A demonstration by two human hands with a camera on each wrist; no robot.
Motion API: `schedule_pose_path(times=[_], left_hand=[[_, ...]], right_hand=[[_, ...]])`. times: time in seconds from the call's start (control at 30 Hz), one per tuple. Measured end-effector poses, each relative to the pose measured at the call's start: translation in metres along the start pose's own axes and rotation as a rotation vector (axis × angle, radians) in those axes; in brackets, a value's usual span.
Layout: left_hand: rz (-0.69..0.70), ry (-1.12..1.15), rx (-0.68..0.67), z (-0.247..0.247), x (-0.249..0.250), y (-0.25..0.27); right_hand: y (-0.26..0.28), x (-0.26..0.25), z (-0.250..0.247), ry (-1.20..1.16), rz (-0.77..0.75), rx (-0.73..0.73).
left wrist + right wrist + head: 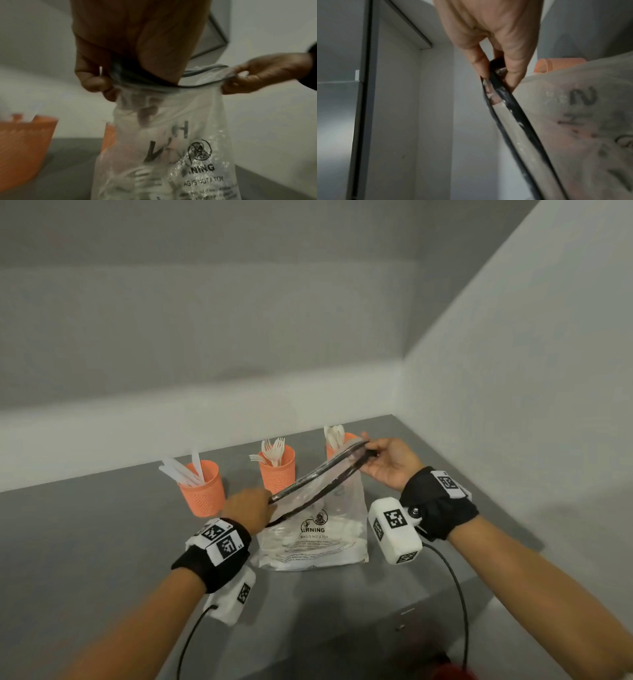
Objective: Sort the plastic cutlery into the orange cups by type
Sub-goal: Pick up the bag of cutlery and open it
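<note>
A clear zip bag with white cutlery inside stands on the grey table. My left hand grips the left end of its black-edged mouth, thumb outside and fingers showing through the plastic in the left wrist view. My right hand pinches the right end of the zip strip, and the mouth gapes between the hands. Behind the bag stand three orange cups: knives in the left one, forks in the middle one, spoons in the right one, partly hidden by the bag.
Grey walls close off the table at the back and on the right. The table's front edge runs just below the bag, with a lower grey surface beyond it. Black cables hang from both wrist cameras. A red object shows at the bottom edge.
</note>
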State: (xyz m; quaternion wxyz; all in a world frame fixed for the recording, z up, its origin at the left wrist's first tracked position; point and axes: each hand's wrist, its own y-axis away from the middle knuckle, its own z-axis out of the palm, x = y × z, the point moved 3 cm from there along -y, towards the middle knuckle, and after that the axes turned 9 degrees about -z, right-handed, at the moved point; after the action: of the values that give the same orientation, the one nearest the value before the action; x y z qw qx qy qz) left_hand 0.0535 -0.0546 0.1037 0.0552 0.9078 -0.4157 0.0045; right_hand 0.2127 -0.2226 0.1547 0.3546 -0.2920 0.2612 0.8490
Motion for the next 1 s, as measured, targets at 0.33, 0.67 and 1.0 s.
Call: schedule_pose_path(times=[0.33, 0.67, 1.0], left_hand=[[-0.578, 1.783, -0.353, 0.000, -0.019, -0.009], [-0.189, 0.971, -0.348, 0.022, -0.012, 0.008], [-0.486, 1.677, -0.644, 0.054, -0.023, 0.014]], right_hand=[[0.028, 0.049, -0.026, 1.232, 0.234, -0.555], [0.002, 0.030, -0.046, 0.164, 0.083, -0.141], [-0.018, 0.052, -0.050, 0.345, 0.072, -0.109]])
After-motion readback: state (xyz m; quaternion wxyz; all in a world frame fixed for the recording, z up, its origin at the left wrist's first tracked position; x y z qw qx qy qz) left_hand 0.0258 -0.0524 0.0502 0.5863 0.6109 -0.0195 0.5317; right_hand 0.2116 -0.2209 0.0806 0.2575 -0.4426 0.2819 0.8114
